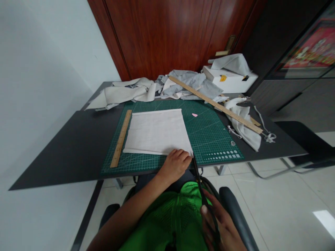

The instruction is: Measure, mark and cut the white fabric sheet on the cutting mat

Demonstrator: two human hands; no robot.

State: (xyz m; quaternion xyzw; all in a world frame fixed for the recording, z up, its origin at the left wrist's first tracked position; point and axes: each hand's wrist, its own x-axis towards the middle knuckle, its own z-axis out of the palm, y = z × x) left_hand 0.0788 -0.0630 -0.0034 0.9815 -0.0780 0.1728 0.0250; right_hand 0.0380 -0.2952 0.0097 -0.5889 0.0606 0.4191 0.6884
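Note:
A rectangular white cloth lies flat on the green cutting mat, with folded strips along its near and far edges. My left hand presses on the cloth's near right corner, its fingers together and bent over the folded edge. In my right hand are black scissors, their blades pointing away from me and the tips at that same corner, close beside my left fingers. To the left of the cloth lies a short wooden ruler.
Crumpled grey and cream fabric lines the table's back edge. A long wooden ruler slants across fabric at the right. Behind it sits a white box. A small pink piece lies on the mat. A black chair stands right.

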